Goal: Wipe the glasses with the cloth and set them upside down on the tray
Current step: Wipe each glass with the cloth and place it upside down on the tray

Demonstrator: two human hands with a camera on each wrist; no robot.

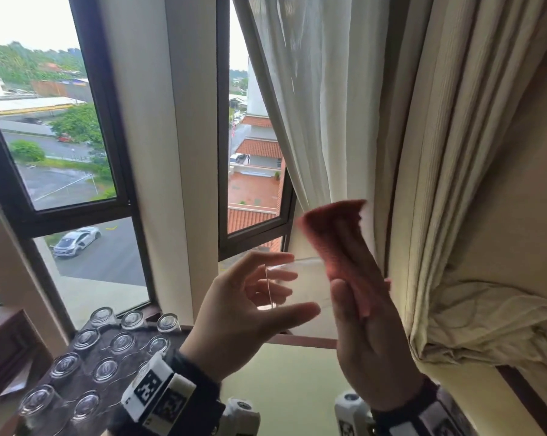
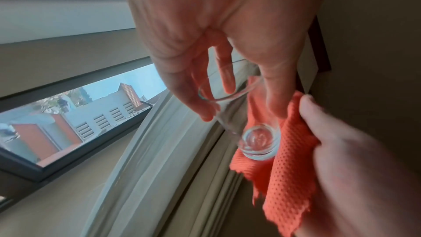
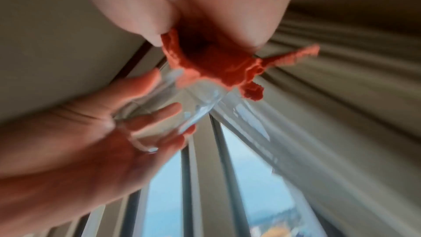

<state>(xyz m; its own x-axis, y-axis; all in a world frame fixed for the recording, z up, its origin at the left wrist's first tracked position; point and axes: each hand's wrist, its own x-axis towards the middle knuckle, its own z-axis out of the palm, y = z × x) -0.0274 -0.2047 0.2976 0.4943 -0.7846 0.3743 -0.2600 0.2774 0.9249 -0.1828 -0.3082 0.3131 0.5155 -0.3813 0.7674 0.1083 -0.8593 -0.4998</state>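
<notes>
A clear glass [image 1: 308, 278] is held on its side in front of the window, rim toward my left palm. My left hand [image 1: 292, 286] grips it near the rim with thumb and fingers; one finger [image 2: 224, 71] reaches inside the rim. Its thick base [image 2: 259, 140] lies against the orange-red cloth [image 1: 338, 243]. My right hand [image 1: 360, 287] pinches that cloth [image 3: 212, 64] between thumb and fingers and presses it onto the glass's base end. At the lower left a dark tray [image 1: 140, 338] carries several glasses [image 1: 123, 343] standing upside down.
A sheer white curtain [image 1: 322, 121] and a heavy cream curtain bunched at its tie [image 1: 486, 325] hang close on the right. Window frames [image 1: 115, 152] and a wooden sill [image 1: 300, 339] lie behind the hands. A pale tabletop [image 1: 291, 388] lies below them.
</notes>
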